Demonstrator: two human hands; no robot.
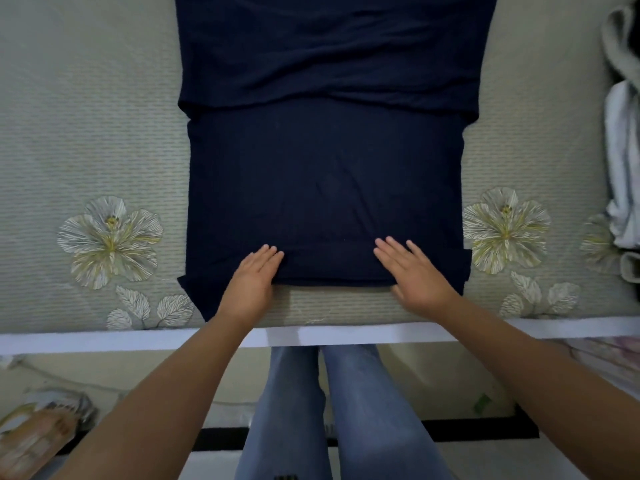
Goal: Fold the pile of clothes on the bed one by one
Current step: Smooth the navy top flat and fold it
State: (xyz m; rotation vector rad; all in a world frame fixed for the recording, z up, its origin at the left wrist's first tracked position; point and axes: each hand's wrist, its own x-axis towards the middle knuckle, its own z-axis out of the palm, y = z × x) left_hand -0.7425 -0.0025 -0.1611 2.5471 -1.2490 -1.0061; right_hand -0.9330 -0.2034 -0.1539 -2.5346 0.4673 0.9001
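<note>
A dark navy garment (325, 174) lies flat on the bed (93, 133), running from the near edge to the top of the view, with a folded-over layer across its far part. My left hand (252, 282) lies flat on the garment's near hem, left of centre, fingers straight. My right hand (412, 275) presses flat on the same hem, right of centre, fingers spread. Neither hand grips the cloth.
The bed cover is pale green with flower prints (110, 237) on both sides of the garment. A heap of white and grey clothes (623, 161) lies at the right edge. The bed's white front edge (104, 341) runs below my hands; jeans-clad legs (332, 410) stand on the floor.
</note>
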